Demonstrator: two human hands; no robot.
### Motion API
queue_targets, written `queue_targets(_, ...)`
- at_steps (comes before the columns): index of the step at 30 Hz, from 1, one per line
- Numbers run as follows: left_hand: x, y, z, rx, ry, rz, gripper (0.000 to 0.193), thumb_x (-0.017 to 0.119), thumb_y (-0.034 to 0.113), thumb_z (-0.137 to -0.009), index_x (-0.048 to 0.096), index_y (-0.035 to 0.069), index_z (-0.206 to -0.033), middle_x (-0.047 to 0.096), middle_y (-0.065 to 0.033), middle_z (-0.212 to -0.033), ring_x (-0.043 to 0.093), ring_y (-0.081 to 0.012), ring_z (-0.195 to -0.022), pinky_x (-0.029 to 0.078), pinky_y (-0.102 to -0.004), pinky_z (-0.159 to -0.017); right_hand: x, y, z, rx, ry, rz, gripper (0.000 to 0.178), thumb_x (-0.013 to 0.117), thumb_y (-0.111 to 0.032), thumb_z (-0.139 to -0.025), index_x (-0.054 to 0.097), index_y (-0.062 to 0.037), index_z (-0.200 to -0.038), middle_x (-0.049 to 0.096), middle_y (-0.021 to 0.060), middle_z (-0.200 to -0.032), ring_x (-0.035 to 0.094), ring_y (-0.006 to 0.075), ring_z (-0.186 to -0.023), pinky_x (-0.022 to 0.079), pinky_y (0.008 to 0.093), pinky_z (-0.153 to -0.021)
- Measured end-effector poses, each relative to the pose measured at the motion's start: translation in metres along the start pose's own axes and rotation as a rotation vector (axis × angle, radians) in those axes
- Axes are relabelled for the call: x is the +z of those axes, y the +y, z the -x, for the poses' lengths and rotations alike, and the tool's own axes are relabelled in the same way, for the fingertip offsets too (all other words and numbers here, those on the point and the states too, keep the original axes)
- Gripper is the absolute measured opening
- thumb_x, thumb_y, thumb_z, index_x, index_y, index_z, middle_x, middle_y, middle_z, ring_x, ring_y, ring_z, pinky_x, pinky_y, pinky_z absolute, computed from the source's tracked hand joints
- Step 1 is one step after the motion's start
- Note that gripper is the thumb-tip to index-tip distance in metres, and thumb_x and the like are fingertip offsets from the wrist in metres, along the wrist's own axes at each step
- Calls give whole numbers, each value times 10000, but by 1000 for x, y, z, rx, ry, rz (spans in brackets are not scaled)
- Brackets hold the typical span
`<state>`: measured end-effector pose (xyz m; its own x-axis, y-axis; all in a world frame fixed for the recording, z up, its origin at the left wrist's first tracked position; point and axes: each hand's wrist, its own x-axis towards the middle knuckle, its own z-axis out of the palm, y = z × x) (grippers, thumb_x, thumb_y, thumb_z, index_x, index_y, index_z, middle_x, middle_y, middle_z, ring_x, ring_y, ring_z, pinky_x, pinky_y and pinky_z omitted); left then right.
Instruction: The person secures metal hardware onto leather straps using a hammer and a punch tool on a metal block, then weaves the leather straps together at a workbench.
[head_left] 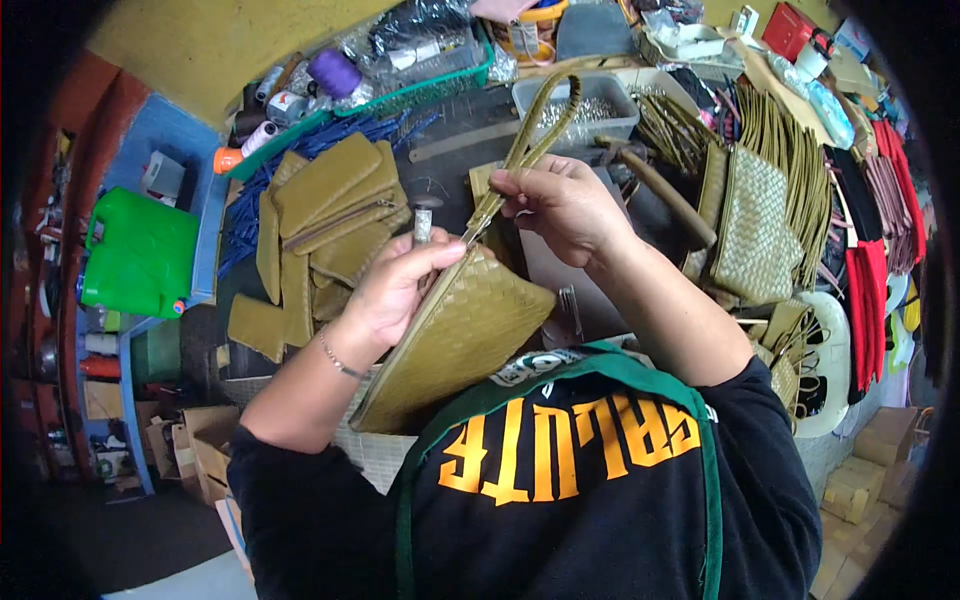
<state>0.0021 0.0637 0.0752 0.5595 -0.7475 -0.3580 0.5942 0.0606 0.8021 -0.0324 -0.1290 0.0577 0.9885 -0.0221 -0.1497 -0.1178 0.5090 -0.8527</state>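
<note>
An olive woven pouch (475, 315) hangs tilted in front of my chest. My left hand (390, 285) is closed on its upper corner, thumb on top by the zipper edge. From that corner rises a looped wrist strap (548, 112) of the same olive colour. My right hand (565, 205) pinches this strap near its lower end, just above a small metal fitting. The strap's loop stands up beyond my fingers. Beside my left fingers shows a pale cylinder-shaped thing (423, 222); whether the hand touches it I cannot tell.
Olive pouch pieces (335, 205) lie stacked at the left, over blue strips (245, 225). A clear tub of metal bits (585, 108) stands at the back. At the right are a wooden-handled tool (665, 198), another woven pouch (755, 230) and olive strips (795, 165).
</note>
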Motion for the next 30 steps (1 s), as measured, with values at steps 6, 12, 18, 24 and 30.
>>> queue_targets(6, -28, -10, 36, -201, -297, -588, 413, 707, 151, -697, 530, -21, -1028, 578, -20, -920, 527, -82, -818, 443, -253, -743, -22, 27, 18, 25, -7, -290, 63, 602, -130, -795, 587, -73, -774, 594, 13, -712, 554, 106, -625, 441, 235, -599)
queue_targets(12, -17, -11, 46, 284, 235, -1743, 159, 576, 77, -604, 450, -7, -656, 472, -146, -673, 510, -304, -607, 423, -408, -589, -41, 56, 43, -50, 165, -223, 78, 623, -89, -775, 601, -31, -822, 598, 33, -735, 559, 101, -632, 455, 228, -585)
queue_targets(18, -20, 16, 19, -4, -71, -1921, 201, 578, 137, -602, 477, -23, -667, 531, -215, -710, 541, -368, -684, 427, -411, -637, -40, 70, 52, -205, 348, 198, 67, 604, -43, -761, 591, -11, -818, 600, 34, -714, 549, 84, -597, 442, 208, -534)
queue_targets(24, -42, -14, -5, -99, -143, -1721, 229, 569, 179, -606, 493, -28, -670, 544, -226, -661, 547, -373, -635, 438, -409, -606, -55, 56, 60, -124, 501, 399, 55, 611, -71, -742, 599, -19, -752, 579, 22, -630, 518, 78, -522, 384, 196, -456)
queue_targets(30, -55, 8, -16, -303, -380, -1401, 312, 695, 260, -629, 499, 18, -641, 472, -19, -548, 421, -90, -507, 387, -268, -491, -56, 50, 61, 7, 508, 382, 58, 606, -70, -744, 613, -15, -762, 589, 31, -637, 540, 94, -524, 410, 205, -470)
